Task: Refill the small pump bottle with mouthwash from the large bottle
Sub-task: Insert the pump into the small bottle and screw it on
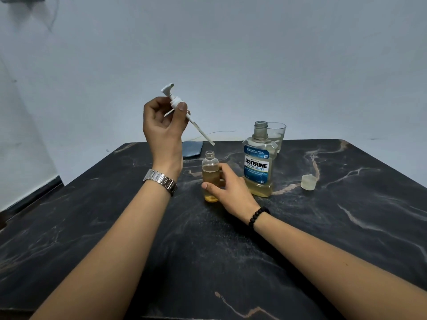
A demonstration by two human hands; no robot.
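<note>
While the right hand (227, 184) grips the small pump bottle (210, 175) around its lower body, that bottle stands upright on the black marbled table (231, 250), mouth uncapped, amber mouthwash filling roughly two thirds. Left hand (161, 122) raised at about 11 o'clock from the bottle, pinching the white pump head (176, 101) at its collar between thumb and fingers; nozzle points up and left, dip tube (202, 131) slants down to the right, its tip hanging just above and slightly right of the open neck, not touching. Steel watch (161, 181) on left wrist; black bead bracelet (257, 217) on right wrist. Large Listerine Cool Mint bottle (260, 167) upright just beside the right hand at 3 o'clock, cap off, low level of amber liquid at its base. Its clear cap (308, 181) lies on the table farther toward 3 o'clock, apart. Drinking glass (277, 135) directly behind the large bottle, at 1 o'clock. Folded blue cloth (191, 148) at the far table edge, 11 o'clock, partly hidden by the left wrist.
</note>
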